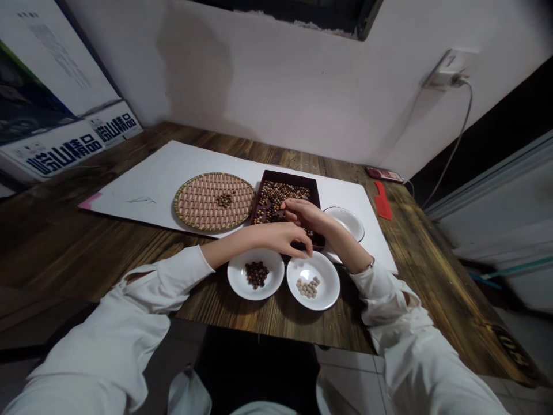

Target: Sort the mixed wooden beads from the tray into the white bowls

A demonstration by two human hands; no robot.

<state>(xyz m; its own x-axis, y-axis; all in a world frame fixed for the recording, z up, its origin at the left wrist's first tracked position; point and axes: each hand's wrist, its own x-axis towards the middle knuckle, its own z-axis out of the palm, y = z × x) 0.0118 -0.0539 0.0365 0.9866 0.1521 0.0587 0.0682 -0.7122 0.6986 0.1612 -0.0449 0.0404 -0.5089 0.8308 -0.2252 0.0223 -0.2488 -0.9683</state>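
"Head view, then?"
"Saw left hand (283, 237) curled down over bowl (327, 290) of pale beads (308, 286), right hand (307, 212) half-curled above bead box (318, 196); couldn't tell whether gripping."
"Risked what?"
"Spilling, perhaps, by brushing rim. Found bowl just beside dark-bead bowl (235, 281), near table edge (268, 327); wider room rightward."

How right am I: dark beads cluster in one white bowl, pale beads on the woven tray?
Nearly: the head view shows the clustered pale beads in the neighbouring white bowl, not on the woven tray. The dark beads are as you say.
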